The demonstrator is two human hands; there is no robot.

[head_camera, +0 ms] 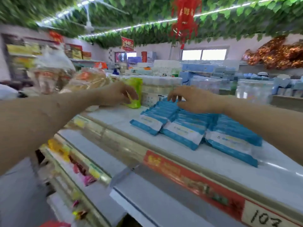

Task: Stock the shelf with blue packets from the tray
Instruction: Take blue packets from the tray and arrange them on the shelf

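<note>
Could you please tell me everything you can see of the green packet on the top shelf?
The green packet is a bright lime-green pouch, apparently glossy plastic film, its print too blurred to read. It stands roughly upright on the white top shelf, left of the blue packets and apart from them, next to a white patterned pack. The left hand holds its left edge, fingers curled onto its lower front in a pinching grip.
</note>
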